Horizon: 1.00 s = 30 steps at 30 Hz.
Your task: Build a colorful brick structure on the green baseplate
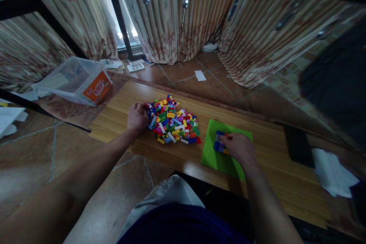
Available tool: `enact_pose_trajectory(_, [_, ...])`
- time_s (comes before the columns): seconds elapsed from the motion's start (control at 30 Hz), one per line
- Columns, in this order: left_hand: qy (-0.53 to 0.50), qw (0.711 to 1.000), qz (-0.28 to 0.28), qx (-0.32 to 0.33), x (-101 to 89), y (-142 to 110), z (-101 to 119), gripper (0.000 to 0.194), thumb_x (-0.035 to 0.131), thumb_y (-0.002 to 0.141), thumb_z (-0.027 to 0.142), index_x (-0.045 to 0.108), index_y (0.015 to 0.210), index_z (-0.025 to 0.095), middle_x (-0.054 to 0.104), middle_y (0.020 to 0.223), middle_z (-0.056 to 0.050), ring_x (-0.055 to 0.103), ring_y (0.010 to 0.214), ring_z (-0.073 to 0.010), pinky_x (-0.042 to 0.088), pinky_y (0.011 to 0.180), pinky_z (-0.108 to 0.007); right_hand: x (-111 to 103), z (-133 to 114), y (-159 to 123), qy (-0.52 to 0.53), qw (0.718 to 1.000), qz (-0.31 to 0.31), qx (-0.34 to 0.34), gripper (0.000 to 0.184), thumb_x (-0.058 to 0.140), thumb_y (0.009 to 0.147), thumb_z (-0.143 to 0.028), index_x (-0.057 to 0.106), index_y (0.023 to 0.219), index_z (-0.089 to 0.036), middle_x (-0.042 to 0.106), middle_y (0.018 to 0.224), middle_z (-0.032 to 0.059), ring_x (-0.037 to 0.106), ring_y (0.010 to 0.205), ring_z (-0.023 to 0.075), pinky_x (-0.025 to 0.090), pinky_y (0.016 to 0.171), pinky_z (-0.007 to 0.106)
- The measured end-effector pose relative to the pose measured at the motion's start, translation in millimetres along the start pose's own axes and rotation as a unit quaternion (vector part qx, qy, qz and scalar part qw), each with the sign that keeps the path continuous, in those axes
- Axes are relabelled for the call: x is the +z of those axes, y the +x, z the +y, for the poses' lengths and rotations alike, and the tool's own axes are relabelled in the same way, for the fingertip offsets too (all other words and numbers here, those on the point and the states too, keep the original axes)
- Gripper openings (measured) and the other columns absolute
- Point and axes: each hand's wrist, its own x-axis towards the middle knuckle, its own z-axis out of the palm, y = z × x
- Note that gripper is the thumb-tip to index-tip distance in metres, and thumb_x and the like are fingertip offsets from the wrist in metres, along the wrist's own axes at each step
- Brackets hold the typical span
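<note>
A heap of small bricks in many colours (173, 121) lies on a low wooden table (271, 156). My left hand (137, 117) rests at the heap's left edge, fingers curled in among the bricks; what they hold is hidden. To the right lies a green baseplate (217, 158). A small blue and orange block of joined bricks (219, 143) stands on it. My right hand (238, 145) is on that block, fingers closed on its right side.
A clear plastic box with an orange label (77, 80) lies tipped on the floor at the left. A dark flat object (297, 145) and white cloth (331, 171) sit at the table's right end. Striped curtains hang behind. Papers lie on the tiled floor.
</note>
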Motion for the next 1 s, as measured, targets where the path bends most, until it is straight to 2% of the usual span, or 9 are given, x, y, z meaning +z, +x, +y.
enact_pose_trajectory(0.27, [0.001, 1.000, 0.000, -0.001, 1.2, 0.2, -1.4, 0.031, 0.043, 0.088, 0.018, 0.066, 0.109, 0.018, 0.062, 0.108, -0.013, 0.057, 0.108, -0.0288, 0.046, 0.094, -0.040, -4.1, -1.5, 1.3, -0.003, 1.000, -0.022, 0.003, 0.036, 0.052, 0.087, -0.045, 0.078, 0.081, -0.020, 0.072, 0.080, 0.0115, 0.067, 0.077, 0.0249, 0.047, 0.065, 0.034])
enact_pose_trajectory(0.63, [-0.002, 1.000, -0.007, 0.000, -1.3, 0.5, 0.8, 0.031, 0.043, 0.087, 0.017, 0.066, 0.108, 0.017, 0.062, 0.108, -0.014, 0.056, 0.107, -0.0287, 0.045, 0.096, -0.041, -14.1, -6.0, 8.6, -0.052, 0.995, -0.082, -0.008, 0.032, 0.055, 0.082, -0.045, 0.078, 0.078, -0.023, 0.074, 0.084, 0.0099, 0.068, 0.081, 0.0252, 0.043, 0.062, 0.032])
enact_pose_trajectory(1.0, [-0.007, 1.000, -0.009, -0.008, -1.8, -0.1, 1.5, 0.032, 0.043, 0.086, 0.016, 0.066, 0.109, 0.018, 0.061, 0.109, -0.013, 0.056, 0.108, -0.0287, 0.045, 0.096, -0.041, -17.5, -7.0, 8.9, -0.055, 0.995, -0.086, -0.013, 0.034, 0.055, 0.082, -0.045, 0.077, 0.073, -0.021, 0.073, 0.080, 0.0103, 0.066, 0.077, 0.0227, 0.041, 0.061, 0.030])
